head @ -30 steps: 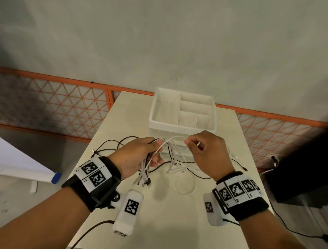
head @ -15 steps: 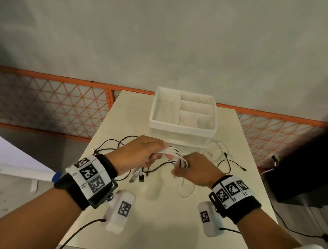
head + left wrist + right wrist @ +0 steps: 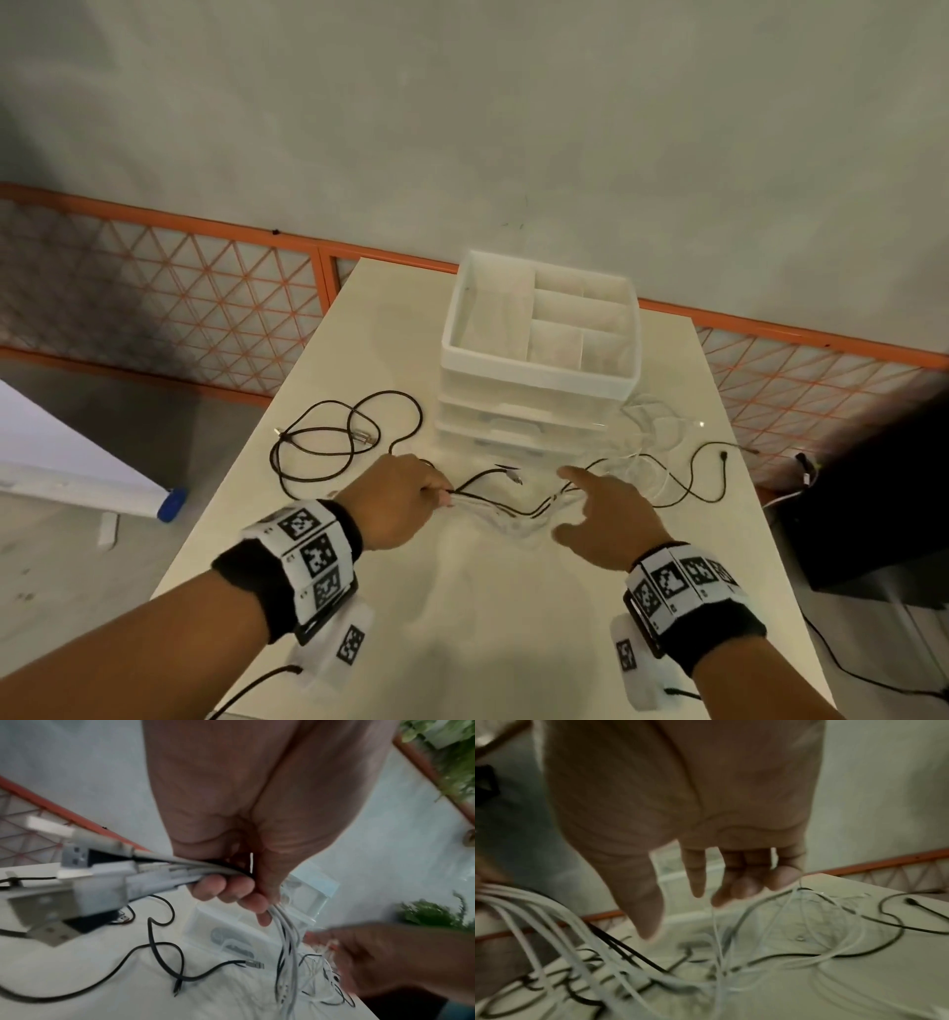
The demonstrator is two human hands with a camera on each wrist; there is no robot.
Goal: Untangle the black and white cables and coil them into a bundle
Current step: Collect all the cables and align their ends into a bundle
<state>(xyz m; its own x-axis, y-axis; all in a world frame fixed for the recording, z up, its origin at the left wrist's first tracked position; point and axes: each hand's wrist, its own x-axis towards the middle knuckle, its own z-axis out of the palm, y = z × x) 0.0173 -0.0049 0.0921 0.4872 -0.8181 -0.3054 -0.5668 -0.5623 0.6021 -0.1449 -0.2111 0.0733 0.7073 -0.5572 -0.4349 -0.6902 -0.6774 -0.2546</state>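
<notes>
Cables (image 3: 506,506), black and white, lay tangled on the table (image 3: 462,616) before the organizer (image 3: 539,377). We clenched a bunch of them in our left hand (image 3: 398,501). Our right hand (image 3: 608,514) was spread loose, thin white strands draped over its fingertips (image 3: 781,880).

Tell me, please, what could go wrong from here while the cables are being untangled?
1. The left hand grips black and white cables together; pulling hard could tighten the crossings in the tangle rather than free them.
2. A thin white cable hangs from the right hand, whose fingers look loose, so it may slip off.
3. White cables lie against the drawer box, and a black cable ends near the table edge; tugging might drag either.
</notes>
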